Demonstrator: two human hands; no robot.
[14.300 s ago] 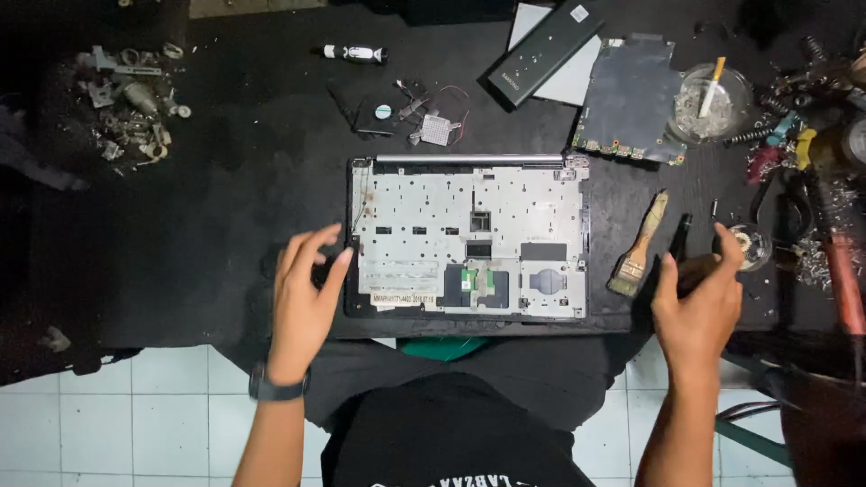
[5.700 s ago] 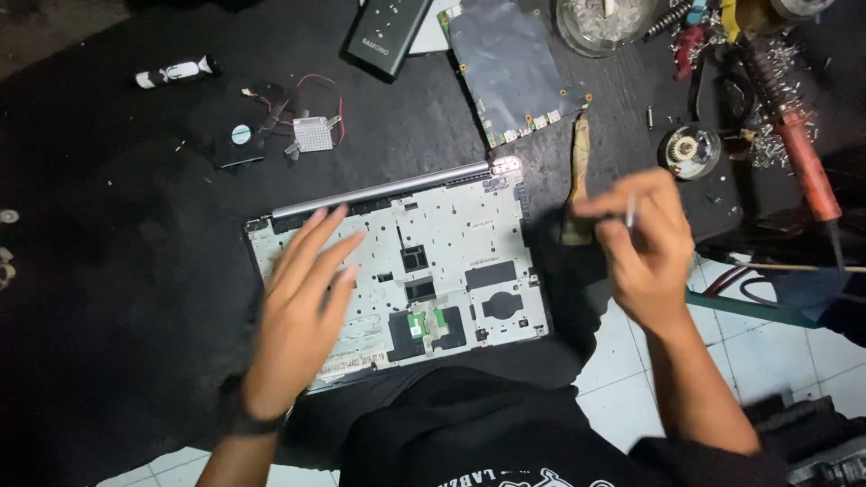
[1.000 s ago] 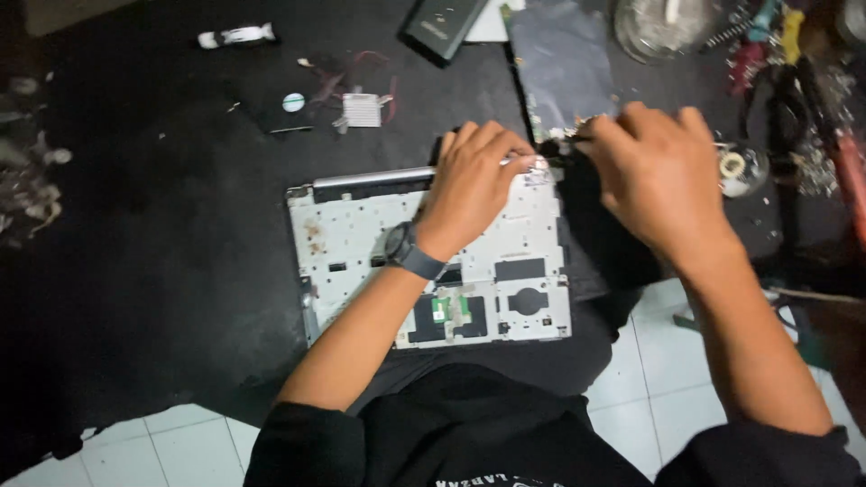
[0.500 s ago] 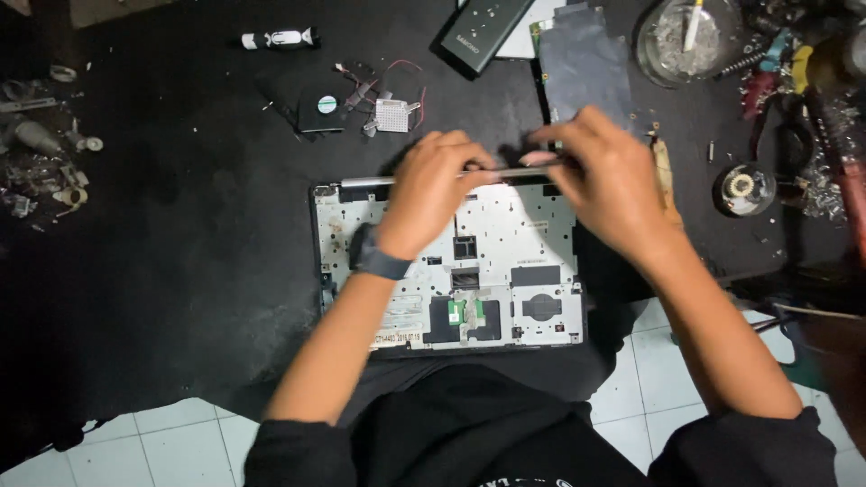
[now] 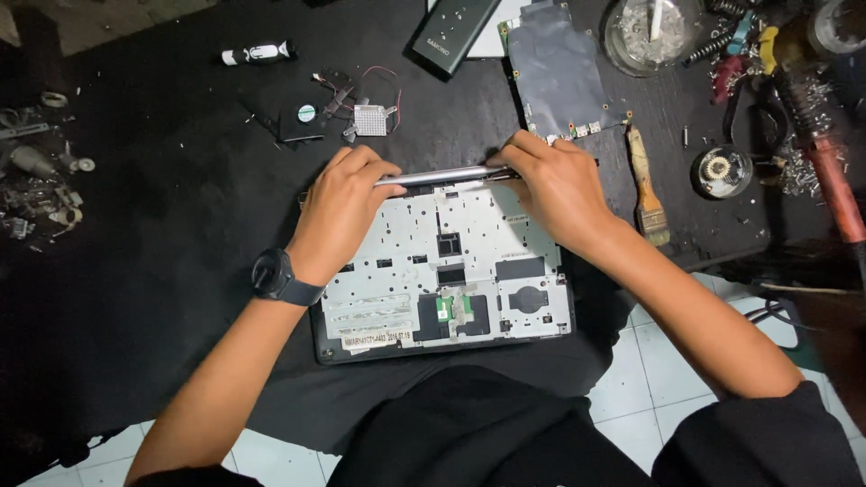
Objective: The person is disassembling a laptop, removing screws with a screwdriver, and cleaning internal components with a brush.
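An opened laptop base (image 5: 451, 271) with its bare silver inner frame facing up lies on a black cloth. My left hand (image 5: 343, 203), with a black watch on the wrist, grips the far left part of the laptop's silver hinge edge (image 5: 442, 175). Over at the far right end of that edge, my right hand (image 5: 559, 185) curls its fingers around it. Both hands hold the back rim of the laptop.
A circuit board (image 5: 559, 77) and a dark flat battery (image 5: 451, 36) lie beyond the laptop. A small fan and heatsink (image 5: 347, 117) sit far left of centre. A paintbrush (image 5: 648, 185), a glass bowl (image 5: 654, 32) and tools (image 5: 812, 135) crowd the right side. White tiles show below.
Both hands have slid along the laptop's far edge and now grip it further apart. The view has shifted slightly.
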